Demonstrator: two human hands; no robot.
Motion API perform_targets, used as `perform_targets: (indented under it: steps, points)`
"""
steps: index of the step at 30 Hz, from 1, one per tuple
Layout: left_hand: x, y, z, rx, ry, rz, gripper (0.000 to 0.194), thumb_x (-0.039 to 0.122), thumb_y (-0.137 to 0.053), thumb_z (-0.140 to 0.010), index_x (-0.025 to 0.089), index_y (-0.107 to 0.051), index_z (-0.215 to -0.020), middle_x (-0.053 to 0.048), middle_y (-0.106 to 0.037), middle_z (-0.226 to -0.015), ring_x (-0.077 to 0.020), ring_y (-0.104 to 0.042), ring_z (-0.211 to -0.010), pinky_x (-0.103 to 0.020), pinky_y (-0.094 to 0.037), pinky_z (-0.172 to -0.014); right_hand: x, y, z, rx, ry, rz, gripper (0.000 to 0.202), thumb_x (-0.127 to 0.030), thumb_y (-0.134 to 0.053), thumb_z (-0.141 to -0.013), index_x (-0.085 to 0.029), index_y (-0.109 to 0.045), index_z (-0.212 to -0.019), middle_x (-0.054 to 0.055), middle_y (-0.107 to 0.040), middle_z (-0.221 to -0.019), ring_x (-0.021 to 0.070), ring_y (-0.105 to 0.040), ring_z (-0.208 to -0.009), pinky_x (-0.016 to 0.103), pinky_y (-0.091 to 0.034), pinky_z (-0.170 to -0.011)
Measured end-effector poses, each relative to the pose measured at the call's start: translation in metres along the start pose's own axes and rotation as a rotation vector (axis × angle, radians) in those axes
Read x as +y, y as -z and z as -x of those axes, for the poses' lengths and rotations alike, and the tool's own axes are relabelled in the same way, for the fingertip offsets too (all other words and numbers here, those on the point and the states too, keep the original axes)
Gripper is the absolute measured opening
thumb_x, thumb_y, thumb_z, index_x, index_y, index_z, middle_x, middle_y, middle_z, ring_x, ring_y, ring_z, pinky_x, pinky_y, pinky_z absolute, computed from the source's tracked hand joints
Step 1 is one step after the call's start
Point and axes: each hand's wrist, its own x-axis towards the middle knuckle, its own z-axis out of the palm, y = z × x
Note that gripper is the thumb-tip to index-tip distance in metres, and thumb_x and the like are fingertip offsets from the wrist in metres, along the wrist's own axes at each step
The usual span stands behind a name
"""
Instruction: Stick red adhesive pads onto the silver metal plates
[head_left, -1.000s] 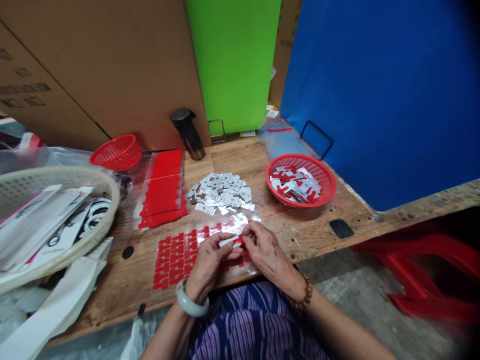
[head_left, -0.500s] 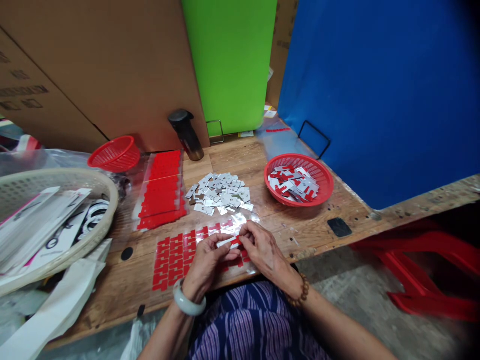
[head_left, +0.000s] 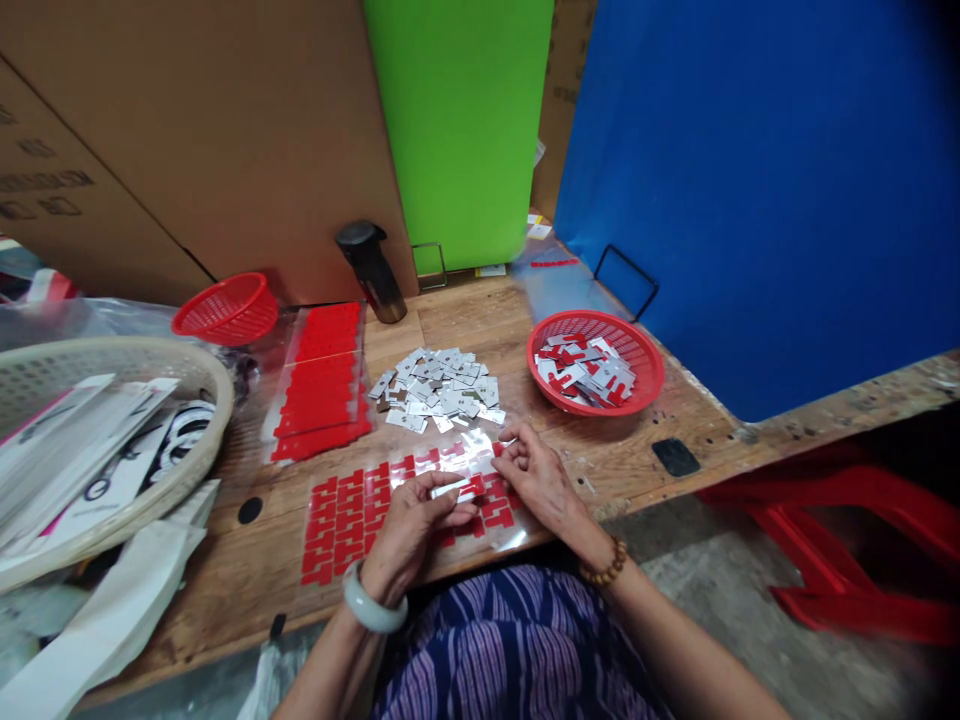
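My left hand (head_left: 414, 512) pinches a small metal plate (head_left: 448, 492) with a red sticker (head_left: 474, 489) on its right end. To its right, my right hand (head_left: 541, 482) has thumb and fingertips closed around a red piece that looks like a sticker, at the upper right of the clear sheet. Rows of red stickers (head_left: 349, 520) cover this sheet, which lies under both hands. Beyond them is a loose pile of silvery metal plates (head_left: 442, 385). A red basket (head_left: 646, 372) at the right holds plates, many bearing red stickers.
Stacked red sticker sheets (head_left: 319, 390) lie left of the pile, near a black bottle (head_left: 371, 270) and a small red basket (head_left: 225, 308). A large cream basket (head_left: 217, 400) of printed pieces stands at the left. Green (head_left: 465, 130) and blue (head_left: 750, 200) panels rise behind.
My right hand has left the plate and moved slightly right and up to the sheet's upper right. My left hand still holds the plate, whose red sticker now shows.
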Motion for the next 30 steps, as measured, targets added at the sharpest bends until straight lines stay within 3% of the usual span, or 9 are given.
perform_targets:
  steps: [2, 4, 9, 16, 22, 25, 30]
  points:
    - [0.003, 0.0, 0.001, -0.003, 0.0, -0.002, 0.023, 0.007, -0.069, -0.07, 0.008, -0.059, -0.09, -0.012, -0.072, -0.069, -0.0165, -0.069, -0.059, -0.021, -0.056, -0.06, -0.001, 0.005, 0.001, -0.065, -0.002, 0.004, 0.012, -0.027, -0.047, -0.084, -0.018, -0.053, -0.089, -0.005, -0.052, -0.06, 0.0102, -0.051, -0.052, 0.021, -0.039, -0.053]
    - [0.004, -0.001, 0.002, -0.015, 0.002, -0.008, 0.021, 0.007, -0.068, -0.07, 0.009, -0.059, -0.09, -0.012, -0.072, -0.069, -0.0158, -0.069, -0.058, -0.02, -0.056, -0.059, -0.002, 0.007, 0.004, -0.159, -0.012, -0.026, 0.022, -0.033, -0.041, -0.089, -0.017, -0.056, -0.084, -0.004, -0.053, -0.058, 0.0099, -0.051, -0.051, 0.022, -0.04, -0.055]
    - [0.003, -0.002, 0.004, -0.061, -0.019, -0.041, 0.024, 0.012, -0.07, -0.07, 0.01, -0.058, -0.091, -0.011, -0.072, -0.067, -0.0146, -0.068, -0.057, -0.019, -0.054, -0.059, -0.007, -0.001, 0.009, -0.341, -0.084, -0.188, 0.028, -0.041, -0.046, -0.086, -0.016, -0.056, -0.082, -0.005, -0.054, -0.055, 0.0087, -0.05, -0.048, 0.021, -0.039, -0.052]
    - [0.003, -0.001, 0.007, -0.08, -0.048, -0.07, 0.03, 0.019, -0.072, -0.067, 0.01, -0.058, -0.091, -0.01, -0.071, -0.065, -0.0136, -0.067, -0.056, -0.018, -0.052, -0.057, -0.006, -0.007, 0.007, -0.416, -0.183, -0.362, 0.028, -0.042, -0.052, -0.081, -0.015, -0.052, -0.075, -0.004, -0.055, -0.051, 0.0081, -0.05, -0.045, 0.021, -0.038, -0.051]
    - [0.001, 0.0, 0.005, -0.111, -0.052, -0.084, 0.031, 0.021, -0.071, -0.067, 0.011, -0.057, -0.093, -0.006, -0.07, -0.062, -0.0126, -0.066, -0.056, -0.018, -0.05, -0.056, -0.008, -0.007, 0.01, -0.421, -0.131, -0.288, 0.021, -0.033, -0.059, -0.078, -0.015, -0.057, -0.09, -0.004, -0.057, -0.061, 0.0077, -0.052, -0.051, 0.019, -0.037, -0.05]
    - [0.0, -0.002, 0.004, -0.141, -0.064, -0.136, 0.029, 0.024, -0.069, -0.069, 0.011, -0.056, -0.092, -0.005, -0.069, -0.06, -0.0113, -0.064, -0.053, -0.017, -0.048, -0.054, -0.006, -0.008, 0.009, -0.406, -0.179, -0.282, 0.019, -0.031, -0.064, -0.072, -0.015, -0.056, -0.08, -0.005, -0.055, -0.055, 0.0068, -0.049, -0.043, 0.019, -0.035, -0.045]
    - [0.006, -0.006, 0.006, -0.148, -0.128, -0.259, 0.025, 0.026, -0.066, -0.071, 0.011, -0.057, -0.089, -0.004, -0.068, -0.06, -0.0102, -0.061, -0.052, -0.018, -0.046, -0.053, -0.003, -0.006, 0.005, -0.443, -0.28, -0.451, 0.03, -0.04, -0.067, -0.068, -0.015, -0.053, -0.072, -0.003, -0.061, -0.057, 0.0079, -0.053, -0.04, 0.02, -0.039, -0.045]
